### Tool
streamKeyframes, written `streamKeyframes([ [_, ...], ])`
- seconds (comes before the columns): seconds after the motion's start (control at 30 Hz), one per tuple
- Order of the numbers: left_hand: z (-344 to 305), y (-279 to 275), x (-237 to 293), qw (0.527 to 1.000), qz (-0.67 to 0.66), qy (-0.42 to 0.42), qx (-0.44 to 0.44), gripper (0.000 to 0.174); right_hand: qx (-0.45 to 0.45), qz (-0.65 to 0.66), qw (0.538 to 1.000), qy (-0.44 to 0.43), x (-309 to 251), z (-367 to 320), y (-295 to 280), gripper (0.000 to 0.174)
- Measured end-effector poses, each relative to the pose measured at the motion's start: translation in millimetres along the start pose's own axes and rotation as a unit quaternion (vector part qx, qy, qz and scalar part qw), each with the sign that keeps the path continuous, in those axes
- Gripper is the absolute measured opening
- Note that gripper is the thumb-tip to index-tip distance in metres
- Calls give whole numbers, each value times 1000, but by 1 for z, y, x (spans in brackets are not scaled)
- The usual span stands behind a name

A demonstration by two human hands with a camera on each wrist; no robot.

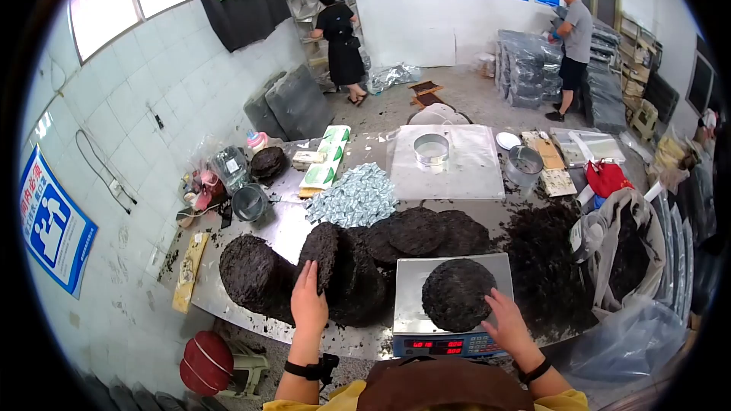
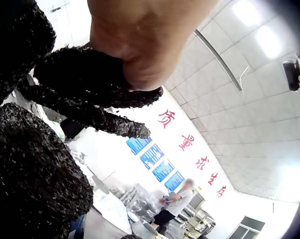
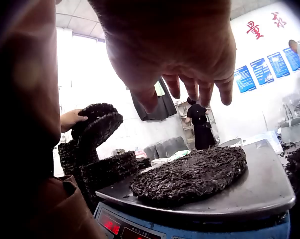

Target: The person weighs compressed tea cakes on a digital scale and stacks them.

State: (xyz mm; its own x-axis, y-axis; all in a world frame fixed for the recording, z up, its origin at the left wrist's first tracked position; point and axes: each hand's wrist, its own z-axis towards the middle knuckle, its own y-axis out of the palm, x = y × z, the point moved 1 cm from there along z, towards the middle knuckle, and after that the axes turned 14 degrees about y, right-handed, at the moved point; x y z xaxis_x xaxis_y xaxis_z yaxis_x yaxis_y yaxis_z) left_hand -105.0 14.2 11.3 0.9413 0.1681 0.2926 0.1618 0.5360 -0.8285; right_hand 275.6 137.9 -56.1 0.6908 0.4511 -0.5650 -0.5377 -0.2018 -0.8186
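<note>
My left hand (image 1: 309,304) grips a dark round cake of pressed flakes (image 1: 318,251), possibly dried seaweed, which stands tilted among other cakes. Several more dark cakes (image 1: 247,270) lean and stack on both sides of it. In the right wrist view, the left fingers (image 3: 76,118) show at the tilted cake's edge. On the steel pan of a blue digital scale (image 1: 406,312) lies another round cake (image 1: 458,294). Beside its right edge is my right hand (image 1: 509,322), fingers extended; in the right wrist view they spread above the cake. Red digits glow on the scale's display (image 3: 110,225).
Loose dark flakes (image 1: 550,266) cover the table to the right, beside a bag (image 1: 655,251) of more flakes. Beyond the cakes lie small silvery packets (image 1: 353,196) and a metal ring (image 1: 431,150) on plastic sheeting. Two people stand farther back.
</note>
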Motion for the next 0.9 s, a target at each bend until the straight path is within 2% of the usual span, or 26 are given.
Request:
streamKeyframes([
  [0.03,-1,-1,-1,999,26,25,4,62,4,3,1000,3,3,-2,-2,58],
  [0.23,3,1,12,997,65,37,18,63,0,4,1000,-1,28,-7,-21,56],
  [0.3,5,5,12,983,159,74,-53,59,7,28,1000,-1,40,-8,-26,55],
  [0.37,8,6,12,982,179,63,-17,56,7,36,999,-2,51,-8,-30,54],
  [0.43,10,1,22,984,172,53,17,59,7,43,999,-2,60,-7,-37,54],
  [0.5,12,0,41,985,159,51,42,55,-10,106,994,15,65,-6,-44,54],
  [0.53,12,2,46,997,-21,-40,66,48,-25,122,992,19,69,-4,-45,57],
  [0.57,14,4,54,967,-199,-130,89,42,-25,124,992,18,73,-1,-42,57],
  [0.6,11,15,75,854,-472,-127,181,32,-57,229,970,57,80,3,-36,59],
  [0.63,12,13,104,782,-566,-202,167,29,-89,331,935,95,85,8,-29,61],
  [0.67,9,18,121,788,-557,-230,127,30,-125,419,894,100,86,14,-25,64],
  [0.7,6,23,135,792,-547,-257,87,30,-129,420,893,97,82,20,-25,64],
  [0.73,4,28,153,742,-612,-268,56,32,-177,566,797,116,76,26,-26,65],
  [0.77,1,33,167,686,-672,-276,25,33,-219,693,674,131,69,31,-26,65],
  [0.8,-5,40,175,649,-707,-281,-17,35,-253,752,593,139,61,33,-28,63],
  [0.87,-12,54,181,583,-767,-252,-93,40,-278,746,585,157,54,32,-24,60],
  [0.9,-13,55,181,582,-769,-249,-91,40,-300,740,576,176,52,31,-23,58],
])
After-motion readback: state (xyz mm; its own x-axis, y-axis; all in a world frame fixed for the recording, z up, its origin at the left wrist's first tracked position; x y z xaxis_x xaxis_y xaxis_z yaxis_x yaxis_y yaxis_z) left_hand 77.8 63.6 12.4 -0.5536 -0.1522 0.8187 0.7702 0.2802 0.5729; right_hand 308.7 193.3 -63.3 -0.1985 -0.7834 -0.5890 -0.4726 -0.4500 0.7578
